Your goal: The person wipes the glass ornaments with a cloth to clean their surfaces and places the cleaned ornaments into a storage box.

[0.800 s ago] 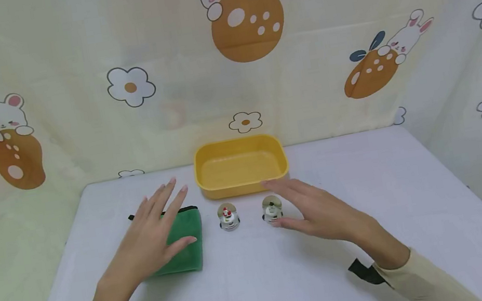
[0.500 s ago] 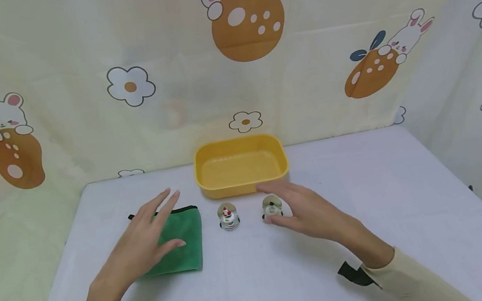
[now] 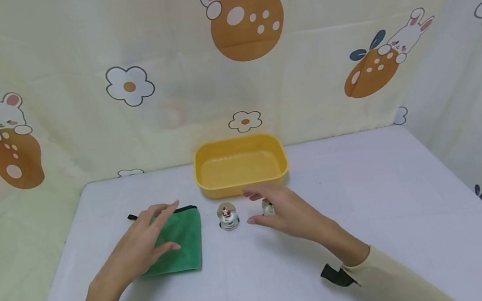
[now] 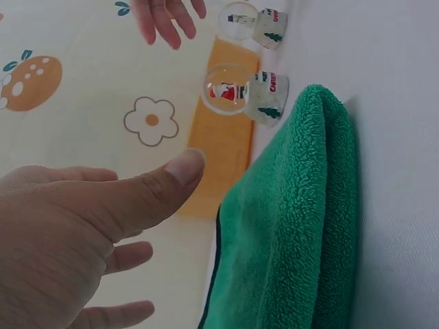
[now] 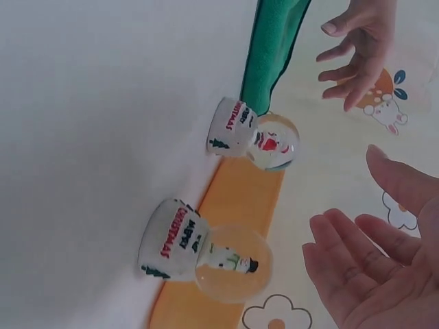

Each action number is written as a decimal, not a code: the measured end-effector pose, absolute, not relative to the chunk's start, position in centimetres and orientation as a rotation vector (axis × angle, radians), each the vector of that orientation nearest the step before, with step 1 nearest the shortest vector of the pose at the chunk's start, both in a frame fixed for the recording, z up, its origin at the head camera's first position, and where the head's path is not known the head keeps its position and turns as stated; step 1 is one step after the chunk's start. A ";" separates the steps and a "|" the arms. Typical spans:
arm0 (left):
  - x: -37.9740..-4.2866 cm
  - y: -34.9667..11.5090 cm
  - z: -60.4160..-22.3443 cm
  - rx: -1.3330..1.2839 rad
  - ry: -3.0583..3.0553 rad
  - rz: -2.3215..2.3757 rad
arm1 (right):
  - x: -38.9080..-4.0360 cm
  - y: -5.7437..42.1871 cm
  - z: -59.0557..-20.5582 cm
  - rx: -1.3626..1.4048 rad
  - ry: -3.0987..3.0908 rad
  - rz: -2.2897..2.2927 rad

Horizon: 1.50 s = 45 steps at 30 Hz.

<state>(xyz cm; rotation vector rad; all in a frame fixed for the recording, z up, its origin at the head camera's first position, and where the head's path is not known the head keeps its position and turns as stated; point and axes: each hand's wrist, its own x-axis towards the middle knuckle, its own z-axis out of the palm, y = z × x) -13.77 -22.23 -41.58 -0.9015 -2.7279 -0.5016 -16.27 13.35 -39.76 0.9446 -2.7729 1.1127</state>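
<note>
A folded green towel (image 3: 187, 246) with a black edge lies on the left of the white table. Above it my left hand (image 3: 135, 249) hovers, fingers spread, gripping nothing. Two small snow globes on white "Merry Christmas" bases stand upright: one with a Santa (image 3: 228, 217), the other with a snowman (image 5: 232, 259). In the head view my right hand (image 3: 291, 216) partly covers the snowman globe. The right wrist view shows that hand apart from both globes, its fingers loosely extended and its palm free.
Behind the globes, a yellow rectangular tub (image 3: 244, 189) stands near the table's back edge. A cream curtain (image 3: 320, 80) printed with rabbits and flowers hangs behind the table and along its sides.
My right hand has moved left, covering more of the snowman globe. My left hand has drawn slightly left and its fingertips sit lower. The towel, tub and globes have stayed put.
</note>
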 end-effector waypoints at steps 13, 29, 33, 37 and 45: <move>-14.3 -22.8 -43.0 -0.886 -2.781 -0.504 | -17.1 11.5 -41.0 0.918 -2.793 1.211; -14.8 -22.8 -43.9 -0.856 -2.847 -0.531 | -17.5 10.4 -42.5 0.920 -2.790 1.158; -14.9 -22.6 -44.0 -0.847 -2.877 -0.534 | -17.6 10.0 -42.8 0.917 -2.800 1.079; -15.2 -22.3 -44.2 -0.845 -2.923 -0.549 | -17.8 9.6 -43.0 0.895 -2.821 0.986; -15.5 -22.0 -44.4 -0.825 -2.991 -0.498 | -17.9 8.9 -43.1 0.943 -2.834 1.049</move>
